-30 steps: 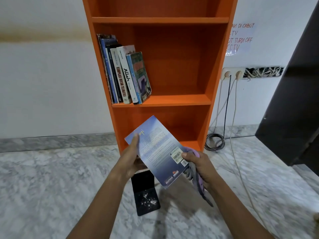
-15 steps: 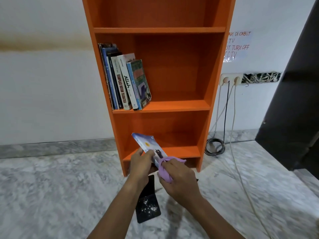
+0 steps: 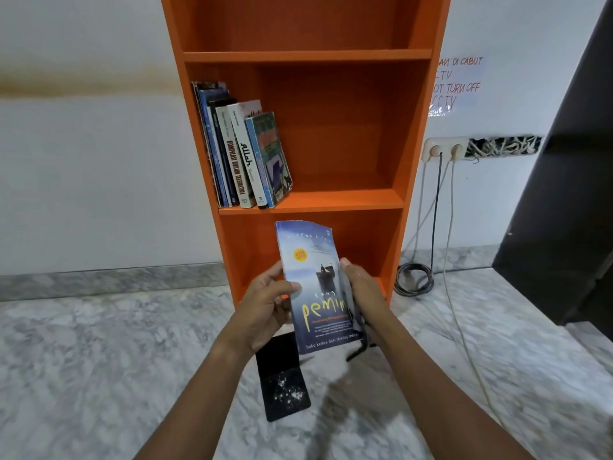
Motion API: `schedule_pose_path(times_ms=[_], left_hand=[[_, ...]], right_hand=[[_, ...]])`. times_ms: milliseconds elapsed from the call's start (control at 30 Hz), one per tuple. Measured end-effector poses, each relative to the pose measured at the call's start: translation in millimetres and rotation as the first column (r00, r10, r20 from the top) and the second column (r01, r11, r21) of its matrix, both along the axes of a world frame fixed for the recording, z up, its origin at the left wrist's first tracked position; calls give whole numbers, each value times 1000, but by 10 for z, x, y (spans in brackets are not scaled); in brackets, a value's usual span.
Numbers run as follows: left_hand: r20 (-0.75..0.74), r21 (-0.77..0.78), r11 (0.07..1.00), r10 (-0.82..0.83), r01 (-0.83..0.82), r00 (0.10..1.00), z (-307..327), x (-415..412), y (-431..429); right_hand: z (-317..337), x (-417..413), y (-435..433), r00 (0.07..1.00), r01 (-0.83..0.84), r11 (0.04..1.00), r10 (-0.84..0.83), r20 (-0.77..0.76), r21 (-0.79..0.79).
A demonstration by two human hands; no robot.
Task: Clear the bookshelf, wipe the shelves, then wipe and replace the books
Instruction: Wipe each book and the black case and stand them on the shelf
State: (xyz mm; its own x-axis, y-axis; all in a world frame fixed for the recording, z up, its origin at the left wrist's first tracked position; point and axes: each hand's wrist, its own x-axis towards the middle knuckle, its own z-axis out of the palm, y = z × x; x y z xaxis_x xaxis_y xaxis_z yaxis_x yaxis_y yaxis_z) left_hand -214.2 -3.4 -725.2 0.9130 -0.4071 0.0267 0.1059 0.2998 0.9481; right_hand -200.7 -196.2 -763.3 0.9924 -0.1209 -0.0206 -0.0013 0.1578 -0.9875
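Observation:
I hold a blue paperback upright, front cover toward me, in front of the orange bookshelf. My left hand grips its left edge with the thumb on the cover. My right hand grips its right edge. A dark strip of the cloth hangs below that hand, mostly hidden behind the book. Several books lean to the left on the middle shelf. The lowest shelf is mostly hidden behind the book and my hands.
A black book lies flat on the marble floor below my hands. Cables run from wall sockets to a coil on the floor right of the shelf. A dark panel stands at the far right.
The paperback went from back cover up, to being wiped low with the purple cloth, to upright with the front cover facing me. The cloth is now tucked behind the book.

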Motion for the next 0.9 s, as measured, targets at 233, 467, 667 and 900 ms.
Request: schedule_pose_path(times_ms=[233,467,667,900], left_hand=[[87,325,941,73,-97,994,239,114,287],[282,452,835,201,-315,938,555,647,269],[557,443,645,346,-622,755,961,1432,69],[650,301,340,611,-891,453,1007,2134,-359]], right_hand=[[113,274,63,966,42,990,-75,249,132],[817,744,91,859,338,936,-266,437,-95],[1145,1371,40,669,693,675,-471,575,-253],[918,1748,199,736,582,777,-377,563,-239]])
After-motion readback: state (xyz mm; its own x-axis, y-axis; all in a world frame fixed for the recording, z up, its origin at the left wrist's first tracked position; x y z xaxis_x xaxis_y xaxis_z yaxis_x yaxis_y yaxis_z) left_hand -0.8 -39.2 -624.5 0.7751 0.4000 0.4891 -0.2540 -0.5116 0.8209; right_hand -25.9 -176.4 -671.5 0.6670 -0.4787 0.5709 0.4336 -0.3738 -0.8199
